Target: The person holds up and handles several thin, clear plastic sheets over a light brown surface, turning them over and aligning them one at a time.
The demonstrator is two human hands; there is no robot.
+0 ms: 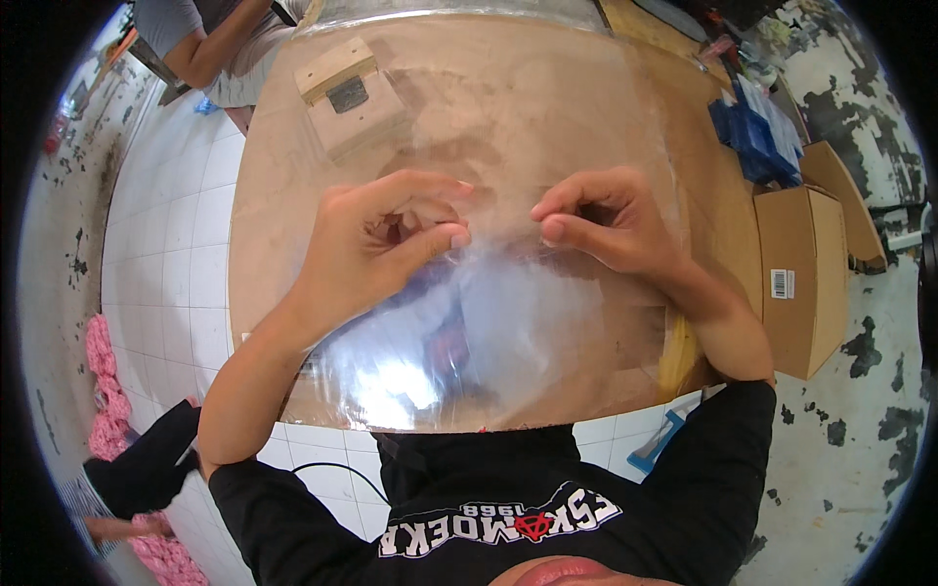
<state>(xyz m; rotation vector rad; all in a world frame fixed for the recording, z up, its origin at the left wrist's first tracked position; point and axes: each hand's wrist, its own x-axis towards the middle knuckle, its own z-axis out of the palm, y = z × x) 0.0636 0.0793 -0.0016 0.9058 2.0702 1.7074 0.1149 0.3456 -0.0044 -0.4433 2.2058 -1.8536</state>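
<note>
A clear, glossy plastic sheet (489,332) lies over the brown surface (713,225), glare whitening its near part. The left hand (376,244) and right hand (611,220) each pinch it, fingers together; its edges are hard to trace.

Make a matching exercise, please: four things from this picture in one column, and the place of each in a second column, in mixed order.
Things:
1. small wooden block
2. cardboard box
3. clear plastic sheet
4. pink cloth

Places:
a. on the floor, right of the table
b. pinched by both hands
c. on the floor, far left
d. on the table's far left part

Pairs: 1-d, 2-a, 3-b, 4-c
</note>
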